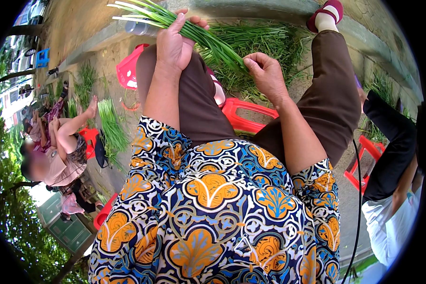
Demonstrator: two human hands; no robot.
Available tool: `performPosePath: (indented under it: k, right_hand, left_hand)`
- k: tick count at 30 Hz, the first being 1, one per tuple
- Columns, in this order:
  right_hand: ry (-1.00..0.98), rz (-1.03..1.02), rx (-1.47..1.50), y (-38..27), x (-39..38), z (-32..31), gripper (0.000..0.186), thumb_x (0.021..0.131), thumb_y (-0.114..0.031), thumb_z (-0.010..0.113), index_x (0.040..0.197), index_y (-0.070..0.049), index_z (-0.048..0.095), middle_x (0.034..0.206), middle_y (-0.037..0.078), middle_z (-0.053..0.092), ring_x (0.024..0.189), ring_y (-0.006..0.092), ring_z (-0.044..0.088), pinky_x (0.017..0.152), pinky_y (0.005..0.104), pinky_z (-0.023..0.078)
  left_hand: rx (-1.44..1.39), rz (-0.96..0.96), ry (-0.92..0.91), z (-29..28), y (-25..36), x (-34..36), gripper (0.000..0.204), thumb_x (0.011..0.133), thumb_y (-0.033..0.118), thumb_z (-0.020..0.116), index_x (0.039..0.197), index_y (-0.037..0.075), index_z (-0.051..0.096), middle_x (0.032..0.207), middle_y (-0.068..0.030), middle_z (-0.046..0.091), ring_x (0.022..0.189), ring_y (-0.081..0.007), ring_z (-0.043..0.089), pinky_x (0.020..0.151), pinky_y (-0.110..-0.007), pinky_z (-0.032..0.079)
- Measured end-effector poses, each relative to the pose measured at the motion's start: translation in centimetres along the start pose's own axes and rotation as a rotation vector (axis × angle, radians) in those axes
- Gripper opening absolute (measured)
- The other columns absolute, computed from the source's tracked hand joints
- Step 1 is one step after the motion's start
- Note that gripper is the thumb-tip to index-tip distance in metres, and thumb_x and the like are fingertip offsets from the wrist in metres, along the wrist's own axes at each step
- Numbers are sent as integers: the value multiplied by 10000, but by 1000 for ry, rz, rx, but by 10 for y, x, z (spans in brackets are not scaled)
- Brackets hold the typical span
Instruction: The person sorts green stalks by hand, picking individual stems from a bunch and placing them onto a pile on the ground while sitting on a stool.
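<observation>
My left hand [174, 46] is closed around a bunch of garlic chives [208, 39], its thumb lying across the stalks. The white stem ends point to the far left, and the green leaves run down toward the right. At the leaf-tip end, my right hand [267, 75] pinches some of the leaves between thumb and fingers. The bunch is held above a loose heap of green leaves [270, 45] on the ground between my feet. Part of a clear, cup-like container [141, 28] shows behind the white ends.
A red stool [246, 116] stands between my legs, and a pink-red plastic item [126, 71] lies left of my knee. More chives [110, 125] are spread on the left. People sit on both sides; red stools [364, 163] show there. A kerb [251, 8] runs along the far side.
</observation>
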State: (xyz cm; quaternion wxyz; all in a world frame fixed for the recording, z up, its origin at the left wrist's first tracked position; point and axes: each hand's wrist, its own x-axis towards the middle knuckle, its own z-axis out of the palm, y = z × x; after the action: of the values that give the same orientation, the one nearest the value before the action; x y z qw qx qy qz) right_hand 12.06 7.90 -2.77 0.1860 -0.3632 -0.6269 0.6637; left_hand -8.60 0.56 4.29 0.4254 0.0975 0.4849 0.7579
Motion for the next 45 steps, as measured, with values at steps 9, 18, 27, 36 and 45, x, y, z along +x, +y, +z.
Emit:
performPosePath:
  k: [9, 18, 27, 36, 45]
  right_hand:
    - [-78, 4, 35, -3, -2, 0, 193, 822, -178, 636, 890, 2, 657, 706, 31, 629, 638, 72, 524, 600, 241, 438]
    - [-49, 37, 58, -3, -3, -2, 153, 822, -149, 627, 854, -1, 650, 661, -14, 578, 606, 56, 483, 558, 226, 408]
    - [-42, 128, 164, 0, 0, -3, 156, 837, -164, 610, 818, -10, 627, 642, -29, 540, 576, 42, 457, 526, 207, 389]
    - [214, 586, 556, -1, 3, -5, 101, 794, -83, 605, 710, -38, 571, 594, 3, 520, 470, 85, 452, 425, 223, 361]
    - [267, 281, 370, -3, 6, -11, 72, 817, -68, 609, 847, -2, 610, 711, 20, 589, 580, 79, 511, 519, 204, 419]
  left_hand:
    - [28, 3, 9, 1, 1, -1, 230, 931, 144, 440, 1131, 30, 429, 930, -172, 573, 920, -328, 576, 883, -511, 455]
    - [60, 5, -15, -2, 0, -1, 216, 924, 135, 453, 1111, 28, 443, 903, -165, 579, 887, -321, 589, 841, -487, 478]
    - [0, -79, -31, 2, -1, -5, 208, 933, 145, 441, 1089, 7, 439, 716, -56, 468, 665, -214, 496, 803, -429, 462]
    - [95, -164, -63, 12, -12, -9, 175, 947, 130, 406, 1061, -1, 429, 664, 6, 374, 582, -117, 383, 719, -342, 435]
    - [-39, -129, -77, 4, 0, -6, 177, 944, 158, 424, 1047, 18, 457, 651, 14, 364, 564, -108, 365, 742, -355, 424]
